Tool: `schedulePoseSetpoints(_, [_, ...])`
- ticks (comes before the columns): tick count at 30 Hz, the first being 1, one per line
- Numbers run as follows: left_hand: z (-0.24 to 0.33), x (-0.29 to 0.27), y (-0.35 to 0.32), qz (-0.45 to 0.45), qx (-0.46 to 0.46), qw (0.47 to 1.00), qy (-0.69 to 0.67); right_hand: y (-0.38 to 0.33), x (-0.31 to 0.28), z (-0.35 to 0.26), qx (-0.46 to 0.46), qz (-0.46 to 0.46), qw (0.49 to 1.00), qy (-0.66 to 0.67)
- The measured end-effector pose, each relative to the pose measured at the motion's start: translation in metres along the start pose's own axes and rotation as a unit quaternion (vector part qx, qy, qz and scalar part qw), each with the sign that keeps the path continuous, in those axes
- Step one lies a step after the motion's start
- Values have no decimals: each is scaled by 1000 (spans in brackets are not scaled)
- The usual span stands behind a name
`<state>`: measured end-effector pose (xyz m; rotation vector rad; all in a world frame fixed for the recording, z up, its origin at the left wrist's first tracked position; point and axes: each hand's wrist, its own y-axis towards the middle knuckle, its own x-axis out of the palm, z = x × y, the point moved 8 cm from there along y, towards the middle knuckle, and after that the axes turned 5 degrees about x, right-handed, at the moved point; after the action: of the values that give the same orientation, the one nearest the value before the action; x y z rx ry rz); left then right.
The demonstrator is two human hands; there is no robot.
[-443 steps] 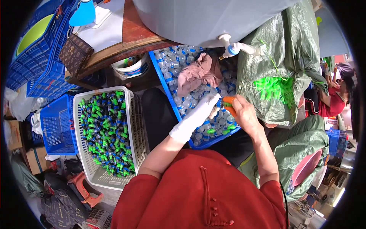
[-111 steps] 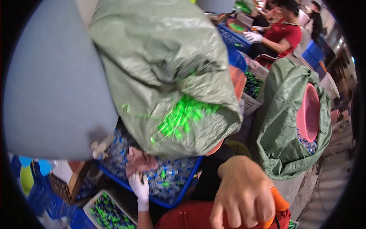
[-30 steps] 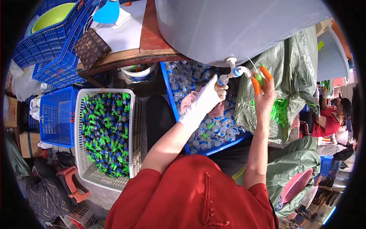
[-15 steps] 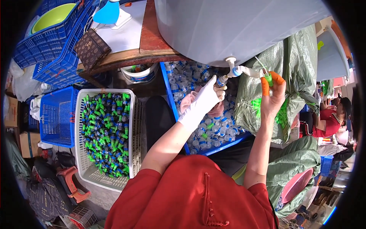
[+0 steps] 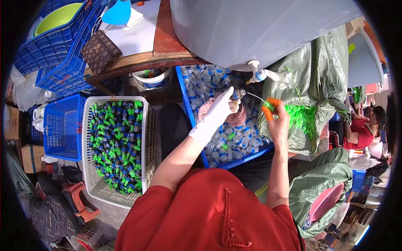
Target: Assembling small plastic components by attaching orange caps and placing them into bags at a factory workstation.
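My left hand [image 5: 218, 111], in a white glove, grips a small clear bottle [image 5: 239, 94] with a blue band, its neck tilted to the right. Orange finger covers sit on my right hand [image 5: 279, 120], whose fingertips pinch a green cap [image 5: 268, 105] with a thin white tube. The tube's free end points left, close to the bottle's mouth; whether it touches cannot be made out. Just above both hands is a white tap [image 5: 253, 67] with a blue part, fixed to a large grey tank [image 5: 251, 33]. Under my hands a blue crate [image 5: 184, 94] holds many similar uncapped bottles.
To the left, a pale crate [image 5: 146, 125] is filled with green-capped bottles, beside a blue basket [image 5: 63, 129]. A wooden table [image 5: 138, 62] carries a brown patterned pouch [image 5: 101, 51]. On the right, a woven sack [image 5: 322, 79] holds green caps [image 5: 302, 119]. A person [image 5: 361, 131] sits farther right.
My left hand has drawn the bottle down and left, away from the tap. My right hand has come left and down with the cap, bringing the tube to the bottle's mouth.
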<state>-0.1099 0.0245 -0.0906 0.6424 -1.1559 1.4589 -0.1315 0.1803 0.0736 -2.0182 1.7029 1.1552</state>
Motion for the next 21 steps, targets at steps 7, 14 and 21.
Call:
schedulePoseSetpoints(7, [6, 16, -34, 43, 33, 986, 157, -8, 14, -25, -134, -69, 983, -108])
schedulePoseSetpoints(14, [-13, 31, -50, 12, -21, 960, 280, -37, 36, -30, -247, -146, 942, -173])
schedulePoseSetpoints(21, [-33, 9, -35, -1, -45, 943, 329, -46, 35, -29, -216, -116, 955, -167])
